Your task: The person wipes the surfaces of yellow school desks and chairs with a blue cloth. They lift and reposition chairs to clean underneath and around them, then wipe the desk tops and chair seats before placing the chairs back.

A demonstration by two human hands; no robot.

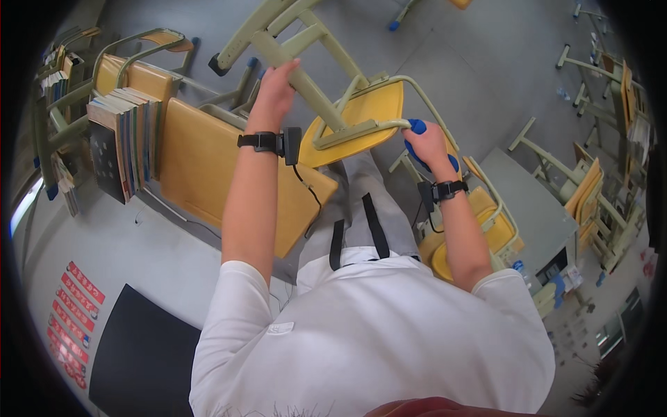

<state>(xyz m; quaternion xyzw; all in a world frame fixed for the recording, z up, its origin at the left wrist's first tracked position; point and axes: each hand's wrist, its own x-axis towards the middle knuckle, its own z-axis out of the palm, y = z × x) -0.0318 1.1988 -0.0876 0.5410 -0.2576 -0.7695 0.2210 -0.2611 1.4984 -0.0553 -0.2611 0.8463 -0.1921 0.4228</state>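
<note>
An upturned chair (359,122) with a yellow seat and pale green metal frame is tilted in front of me, its legs pointing up and away. My left hand (276,96) grips a leg post (315,99) of its frame. My right hand (430,146) is closed around a blue item (418,126), apparently a cloth, against the bent tube of the frame on the right. Folds of the blue item show on both sides of that hand. Part of the chair's backrest is hidden behind the right hand. Both wrists wear black straps with small boxes.
At my left a wooden desktop (198,156) bears a row of upright books (127,140), with another upturned chair (135,68) beyond. A grey cabinet (526,193) and a yellow chair (484,208) stand at my right. More desks and chairs (589,193) line the far right.
</note>
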